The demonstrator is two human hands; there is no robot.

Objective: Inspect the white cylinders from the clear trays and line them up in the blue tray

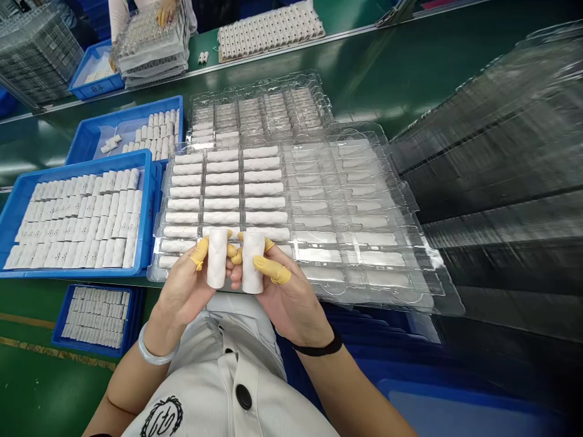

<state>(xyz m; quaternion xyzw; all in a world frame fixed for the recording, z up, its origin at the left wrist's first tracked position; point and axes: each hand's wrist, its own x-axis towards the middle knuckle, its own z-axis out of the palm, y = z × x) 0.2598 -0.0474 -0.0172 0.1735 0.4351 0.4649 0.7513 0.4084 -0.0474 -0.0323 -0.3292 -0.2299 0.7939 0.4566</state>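
Observation:
My left hand (pixel 189 279) wears yellow finger cots and grips a white cylinder (pixel 217 258) upright. Beside it, my right hand (pixel 285 282), also in yellow finger cots, holds a second white cylinder (pixel 253 264). The two cylinders are a small gap apart, above the near edge of a clear plastic tray (pixel 314 237). White pieces lie in rows in the tray's three left columns; its two right columns show bare slots. What the cylinders are I cannot tell. Fingers behind them are partly hidden.
At left, a blue bin (pixel 148 212) holds rows of white cylinders, with another blue bin (pixel 180 121) behind it and a lower one (pixel 57 331) below. Stacked dark trays (pixel 501 182) stand at right. Across the bench, a co-worker's gloved hand (pixel 166 11) rests on stacked trays.

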